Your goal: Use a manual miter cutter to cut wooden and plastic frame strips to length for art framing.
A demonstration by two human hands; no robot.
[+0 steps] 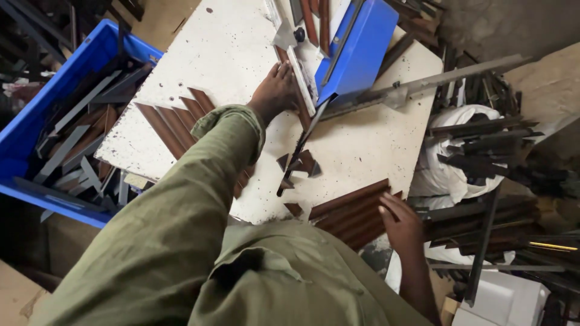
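Nearest, the right hand (402,226) lies with bent fingers on the stack of brown strips (353,214) at the near edge of the white desk (356,151); whether it grips 1 I cannot tell, and it is better to press the stack flat, since it hangs partly over that edge. Farther, the left hand (275,90) rests open, palm down, beside the long brown strip (299,99) near the blue cutter (356,48), so it should hold the strip steady, fingers away from the blade. Free room is small: brown offcuts (299,163) lie between the hands, and the blue crate (42,121) stands left.
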